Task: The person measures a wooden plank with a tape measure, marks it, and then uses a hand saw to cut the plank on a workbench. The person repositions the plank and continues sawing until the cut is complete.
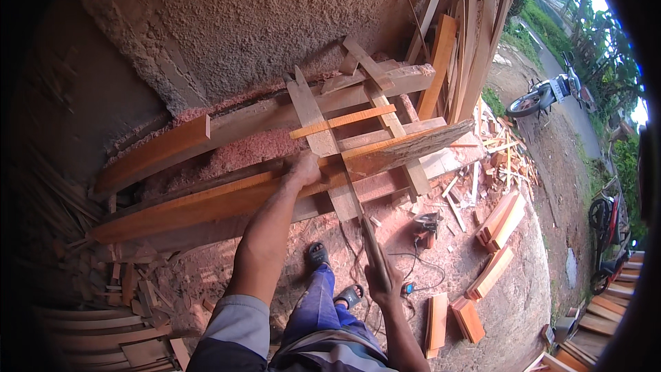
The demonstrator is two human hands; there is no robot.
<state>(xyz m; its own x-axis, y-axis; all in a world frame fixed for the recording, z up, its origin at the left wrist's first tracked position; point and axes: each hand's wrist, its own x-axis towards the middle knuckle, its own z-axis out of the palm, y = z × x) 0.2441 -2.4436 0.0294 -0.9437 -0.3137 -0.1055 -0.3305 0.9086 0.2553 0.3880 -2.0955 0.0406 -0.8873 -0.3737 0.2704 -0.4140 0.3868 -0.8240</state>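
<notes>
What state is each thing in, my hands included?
Left hand: resting on the long plank
Right hand: closed around the handsaw
Handsaw: held, blade against the plank
Long plank: lying across pale boards
Power tool: set down
Tall boards: propped upright
Motorcycles: parked

The long plank [206,205] is bare orange-brown wood, matt and fairly smooth along its broad face, turning rough and bark-like toward its right end. The saw [372,248] has a thin blade that looks like dull metal. The slim strip [344,121] is smooth, unvarnished wood, and the crosspiece [313,114] is paler, dry-looking wood. Powdery pink sawdust [255,155] lies behind the plank. The wall [227,21] is coarse, matt and grainy, like rough plaster. Toward the right edge of the dusty, hard ground [513,296], the blocks [500,220] are clean-cut raw wood. Trousers [310,310] and sleeve [244,317] are soft, matt cloth.
</notes>
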